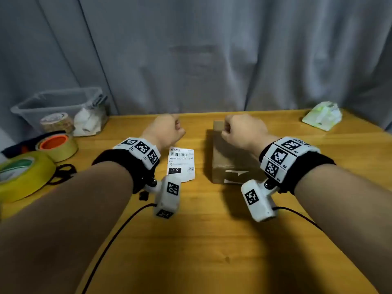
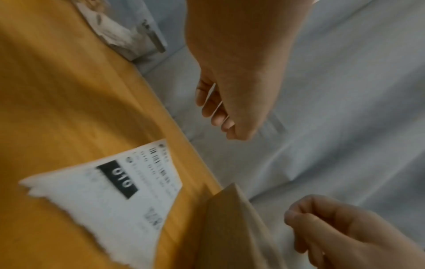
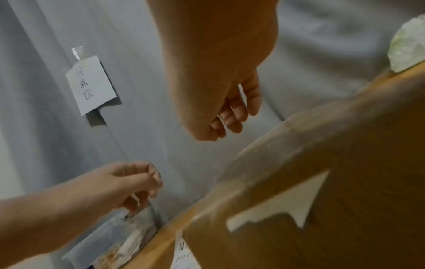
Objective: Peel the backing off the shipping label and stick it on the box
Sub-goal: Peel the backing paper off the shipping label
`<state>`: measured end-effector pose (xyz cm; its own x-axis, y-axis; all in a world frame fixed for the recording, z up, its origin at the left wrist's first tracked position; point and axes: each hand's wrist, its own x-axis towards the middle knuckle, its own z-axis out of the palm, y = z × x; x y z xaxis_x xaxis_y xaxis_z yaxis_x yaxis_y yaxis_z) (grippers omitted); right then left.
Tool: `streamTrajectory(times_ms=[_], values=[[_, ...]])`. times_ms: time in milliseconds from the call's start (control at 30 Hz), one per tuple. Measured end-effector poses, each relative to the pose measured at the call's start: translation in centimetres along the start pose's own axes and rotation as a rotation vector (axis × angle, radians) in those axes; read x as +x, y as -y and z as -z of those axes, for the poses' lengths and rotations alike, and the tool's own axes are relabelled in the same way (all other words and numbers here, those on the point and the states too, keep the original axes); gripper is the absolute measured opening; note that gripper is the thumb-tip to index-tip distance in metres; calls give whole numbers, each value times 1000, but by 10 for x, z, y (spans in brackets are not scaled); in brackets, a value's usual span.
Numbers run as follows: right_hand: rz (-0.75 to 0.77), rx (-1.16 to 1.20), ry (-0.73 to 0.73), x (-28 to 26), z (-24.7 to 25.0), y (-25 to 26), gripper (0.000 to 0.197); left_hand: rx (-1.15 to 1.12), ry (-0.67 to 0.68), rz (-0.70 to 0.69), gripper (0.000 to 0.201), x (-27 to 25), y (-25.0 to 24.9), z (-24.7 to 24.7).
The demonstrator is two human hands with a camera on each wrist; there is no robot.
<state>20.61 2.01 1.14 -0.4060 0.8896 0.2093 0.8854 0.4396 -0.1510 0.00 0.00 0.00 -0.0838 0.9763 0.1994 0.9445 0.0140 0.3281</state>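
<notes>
Desk (image 1: 212, 240): wooden, yellow-orange, carrying all items below; black cables trail across its near part.

Shipping label (image 1: 181, 164): white, barcode at the far end, black block reading "010", ragged near edge. Lies flat on the desk, just left of the box, not touching either hand.

Cardboard box (image 1: 230, 158): brown, closed, clear tape along the top, a white torn scrap on its near face. Stands on the desk to the right of the label.

Left hand (image 1: 167, 129): raised above the desk beyond the label, fingers (image 2: 210, 107) curled into the palm, holding nothing.

Right hand (image 1: 241, 128): raised over the far part of the box, fingers (image 3: 236, 116) likewise curled inward, holding nothing.

Tape rolls, left side: a yellow roll (image 1: 23, 175) nearest, an orange-cored roll (image 1: 57, 146) behind it, a patterned roll (image 1: 56, 122) beyond.

Clear plastic bin (image 1: 61, 107): far left, with white crumpled material inside.

Crumpled white-green wrapper (image 1: 323, 115): far right corner.

Grey curtain (image 1: 212, 49): behind the desk, a handwritten paper note (image 3: 90, 85) taped on it.
</notes>
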Motion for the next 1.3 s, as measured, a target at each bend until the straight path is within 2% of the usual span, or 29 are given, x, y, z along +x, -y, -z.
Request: streamTrajectory(times_ms=[100, 133, 233, 367, 433, 500, 567, 600, 700, 767, 833, 900, 1000, 1133, 1300], values=[[5, 66, 41, 4, -12, 0, 9, -25, 78, 102, 7, -3, 19, -21], [6, 69, 50, 3, -16, 1, 9, -38, 107, 141, 12, -8, 24, -28], [7, 86, 84, 3, -21, 6, 15, -102, 195, 243, 45, -15, 33, -41], [16, 108, 86, 3, -24, 8, 10, -342, 213, 352, 73, -17, 38, -53], [18, 162, 73, 3, -25, 9, 11, -457, 176, 400, 69, -16, 39, -59], [24, 219, 56, 1, -25, 8, 15, -499, 67, 419, 42, -16, 39, -65], [23, 248, 46, -2, -25, 8, 19, -543, -46, 394, 17, -16, 36, -64], [22, 253, 35, -3, -26, 7, 21, -579, -89, 362, 13, -16, 35, -60], [0, 357, -40, -3, -22, 6, 26, -695, -217, 189, 7, -15, 19, -30], [-26, 539, -119, -2, -13, 9, 37, -768, -334, 76, 7, -13, 3, -6], [-48, 764, -166, -2, -1, 14, 44, -843, -390, -7, 7, -12, -13, 9], [-46, 920, -163, -3, 10, 18, 45, -895, -377, -60, 6, -14, -27, 16], [-6, 1018, -220, -2, 21, 20, 31, -955, -334, -118, 15, -17, -44, 22], [12, 973, -314, 0, 25, 18, 19, -977, -273, -153, 14, -20, -55, 21], [36, 884, -334, 0, 21, 13, 19, -987, -264, -130, 14, -24, -53, 23]])
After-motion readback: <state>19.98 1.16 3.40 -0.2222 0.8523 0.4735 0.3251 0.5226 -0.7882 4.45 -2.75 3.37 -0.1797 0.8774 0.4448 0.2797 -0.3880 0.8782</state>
